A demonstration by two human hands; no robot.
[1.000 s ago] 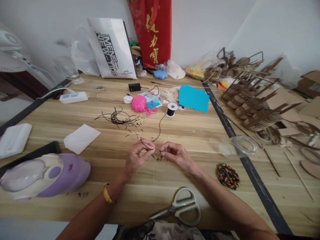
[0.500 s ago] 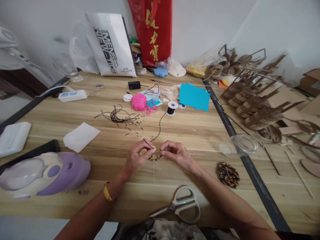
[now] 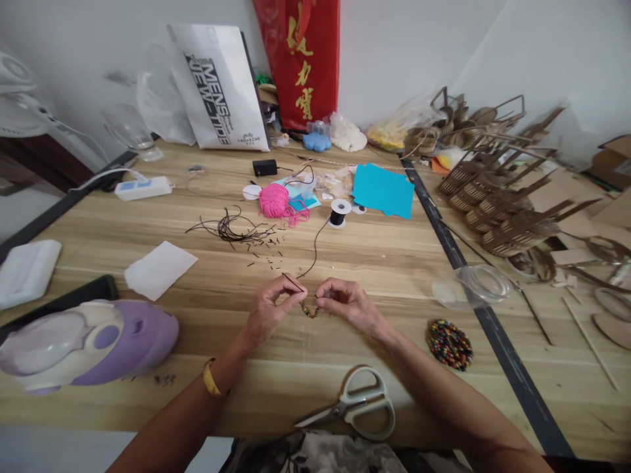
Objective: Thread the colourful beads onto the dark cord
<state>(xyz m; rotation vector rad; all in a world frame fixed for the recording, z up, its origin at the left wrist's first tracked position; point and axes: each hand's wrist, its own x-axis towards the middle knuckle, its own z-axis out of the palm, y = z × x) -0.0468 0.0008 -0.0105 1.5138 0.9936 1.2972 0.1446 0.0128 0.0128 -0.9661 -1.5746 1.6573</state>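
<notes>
Thumb and fingertips of my left hand are pinched on a thin black cord. Close by, my right hand is closed in a pinch at the other end of a short string of small multicoloured beads. The beads sag in a curve between both hands, just above the table. Fingers partly hide the string's ends. Beyond the hands stands a white spool of black cord, its loose length running toward my left hand. Scissors with pale handles lie near my body. Right of my right forearm rests a coil of beads.
Black cord lengths and cut bits lie beyond my left hand, near pink yarn and blue sheets. A purple-and-white device sits left. Small woven baskets stand right; bags line the wall.
The hanging beads have shifted slightly right and now droop in a narrower curve. Both hands stay in nearly the same place.
</notes>
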